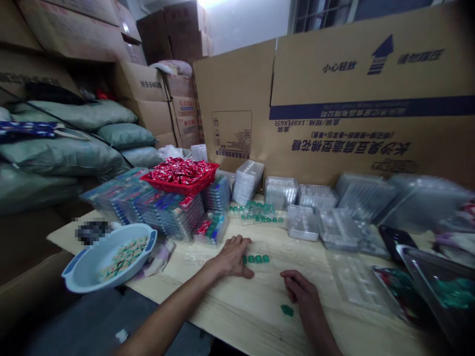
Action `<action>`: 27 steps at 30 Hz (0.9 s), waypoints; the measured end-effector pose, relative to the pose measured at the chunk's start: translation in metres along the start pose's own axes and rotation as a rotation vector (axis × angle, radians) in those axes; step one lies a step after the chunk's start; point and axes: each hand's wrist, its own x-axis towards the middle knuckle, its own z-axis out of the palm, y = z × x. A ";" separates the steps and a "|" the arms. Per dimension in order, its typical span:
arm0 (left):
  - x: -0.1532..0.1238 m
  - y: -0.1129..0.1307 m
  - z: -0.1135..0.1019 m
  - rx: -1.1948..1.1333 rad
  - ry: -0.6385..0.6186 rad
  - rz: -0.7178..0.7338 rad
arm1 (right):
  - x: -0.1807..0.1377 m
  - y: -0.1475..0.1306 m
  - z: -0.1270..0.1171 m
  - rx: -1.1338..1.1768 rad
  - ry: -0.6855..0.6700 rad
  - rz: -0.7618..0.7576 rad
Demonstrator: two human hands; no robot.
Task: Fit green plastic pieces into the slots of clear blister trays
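Near the middle of the table, a shallow clear plastic tray holds a short row of green pieces. My left hand grips its left end, thumb on the near side and fingers on the far side. To the right of the tray is my right hand, fingers curled in; whatever they may hold is hidden. One loose green piece lies on the wood just left of that wrist. Farther back are more clear trays with green pieces.
A red basket of red packets sits on stacked filled packs. At left stands a blue basin with small packets. Clear trays line the back before a cardboard sheet. A container with green pieces stands right.
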 end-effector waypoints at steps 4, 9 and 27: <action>0.043 0.008 -0.036 0.117 0.187 0.006 | -0.001 -0.008 0.003 -0.028 -0.006 0.001; 0.139 0.025 -0.067 0.274 0.187 0.019 | -0.002 -0.014 0.005 0.008 0.019 0.000; 0.069 0.068 -0.004 -0.025 0.052 0.022 | -0.005 -0.037 -0.029 0.705 0.170 -0.149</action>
